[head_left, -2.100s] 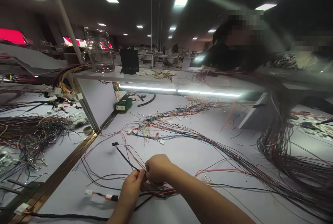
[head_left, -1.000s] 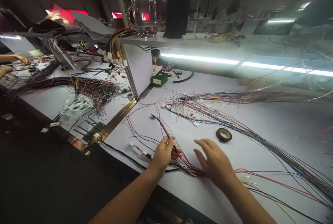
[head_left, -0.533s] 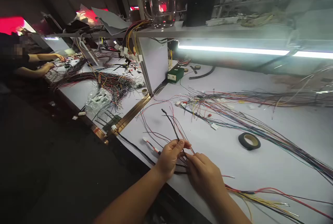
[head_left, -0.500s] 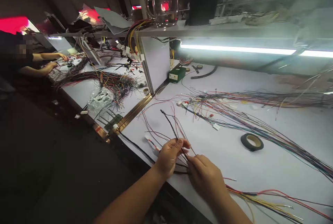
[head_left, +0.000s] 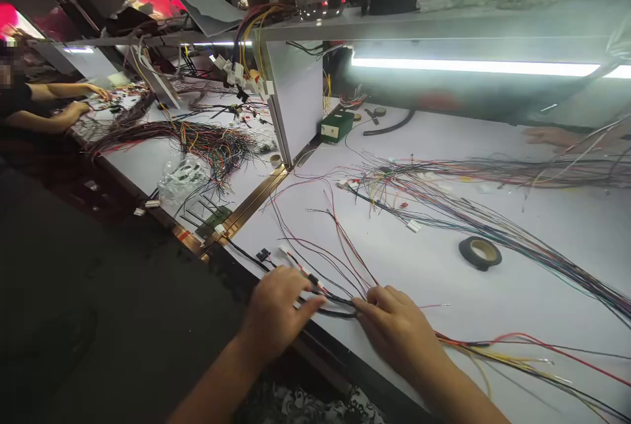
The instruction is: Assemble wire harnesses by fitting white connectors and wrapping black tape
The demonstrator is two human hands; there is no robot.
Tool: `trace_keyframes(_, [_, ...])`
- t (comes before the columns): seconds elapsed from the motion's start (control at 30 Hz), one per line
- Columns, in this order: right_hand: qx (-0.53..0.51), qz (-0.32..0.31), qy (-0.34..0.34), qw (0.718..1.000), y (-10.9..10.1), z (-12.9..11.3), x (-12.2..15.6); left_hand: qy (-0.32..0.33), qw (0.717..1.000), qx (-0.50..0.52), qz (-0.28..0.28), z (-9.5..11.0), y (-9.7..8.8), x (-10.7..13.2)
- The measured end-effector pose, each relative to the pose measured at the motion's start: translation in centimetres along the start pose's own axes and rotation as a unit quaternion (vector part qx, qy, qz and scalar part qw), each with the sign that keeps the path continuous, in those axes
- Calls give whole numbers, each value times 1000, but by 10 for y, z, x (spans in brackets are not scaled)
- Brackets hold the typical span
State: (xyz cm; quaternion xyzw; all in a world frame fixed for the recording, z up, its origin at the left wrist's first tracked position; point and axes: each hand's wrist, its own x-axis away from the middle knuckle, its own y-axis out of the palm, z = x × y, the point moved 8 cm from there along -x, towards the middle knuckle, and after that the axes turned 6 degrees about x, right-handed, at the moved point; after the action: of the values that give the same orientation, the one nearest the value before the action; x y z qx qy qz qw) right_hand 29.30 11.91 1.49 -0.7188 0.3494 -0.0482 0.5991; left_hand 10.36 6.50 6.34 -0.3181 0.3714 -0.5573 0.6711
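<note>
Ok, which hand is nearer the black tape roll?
Right. The right hand is left of the tape roll, on its near side; the left hand is farther left.

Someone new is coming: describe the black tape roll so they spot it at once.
At the white tabletop, find the camera wearer's right hand. Beyond it and to the right, the black tape roll lies flat on the near side of the long wire bundle. A dark ring around a tan core, it looks larger than the rolls by the green box.
</note>
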Motion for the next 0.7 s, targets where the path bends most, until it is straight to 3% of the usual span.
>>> trace_keyframes(0.07, [-3,9,18,1000,-10,12,8,126,992,10,-24,31,21,-1])
trace_keyframes(0.13, [-2,17,66,998,-21,30,17,169,984,-5,-59,43,43,-2])
trace_keyframes(0.27, [29,1,130,991,-34,51,29,180,975,-30,-126,50,73,-10])
trace_keyframes(0.43, [70,-34,134,988,-35,37,32,158,973,-31,-166,60,91,-17])
trace_keyframes(0.53, [72,-28,130,988,-34,29,38,138,979,11,-152,60,95,-16])
trace_keyframes(0.7, [67,8,110,992,-35,24,51,175,979,50,-96,60,94,-6])
